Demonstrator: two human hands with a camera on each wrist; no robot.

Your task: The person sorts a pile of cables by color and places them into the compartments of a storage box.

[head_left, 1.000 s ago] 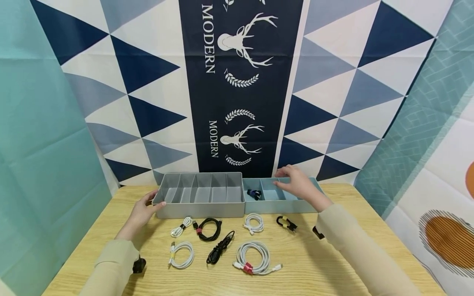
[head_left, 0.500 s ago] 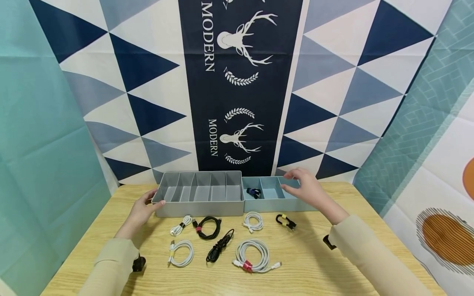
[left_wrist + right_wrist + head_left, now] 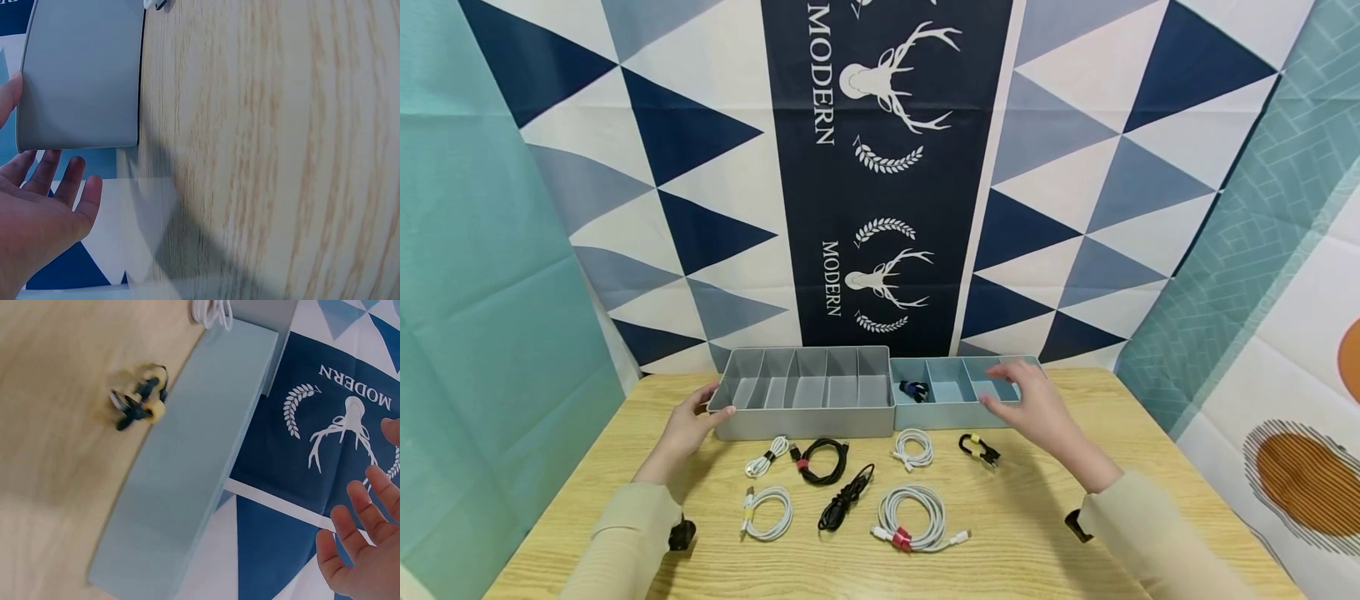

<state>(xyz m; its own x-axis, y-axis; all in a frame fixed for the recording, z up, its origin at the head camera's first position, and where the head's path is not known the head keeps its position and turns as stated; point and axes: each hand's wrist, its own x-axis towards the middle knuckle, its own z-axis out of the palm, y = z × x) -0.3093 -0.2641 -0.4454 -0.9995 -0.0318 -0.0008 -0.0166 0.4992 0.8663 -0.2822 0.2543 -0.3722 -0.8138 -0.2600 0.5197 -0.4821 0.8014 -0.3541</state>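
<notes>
At the left end of a grey divided box (image 3: pixel 805 423), my left hand (image 3: pixel 681 437) holds the corner, thumb over the front rim and fingers along the end wall; the left wrist view shows fingertips (image 3: pixel 74 167) against that end. My right hand (image 3: pixel 1033 408) hovers over the right part of a light blue divided box (image 3: pixel 951 417), thumb and fingers apart with nothing between them. A dark cable bundle (image 3: pixel 914 391) lies in the blue box's left compartment. Nearest the right hand on the table is a short black cable with yellow bands (image 3: pixel 979 450).
Coiled cables lie in front of the boxes: a small white one (image 3: pixel 767 457), a black one with a red tie (image 3: pixel 822 462), white coils (image 3: pixel 913 450) (image 3: pixel 769 513), a bundled black cable (image 3: pixel 846 498) and a large white coil (image 3: pixel 917 518). A patterned cloth (image 3: pixel 880 192) hangs behind.
My right hand has moved right and lower, toward the near side of the blue box, its fingers still apart. The left hand stays on the grey box.
</notes>
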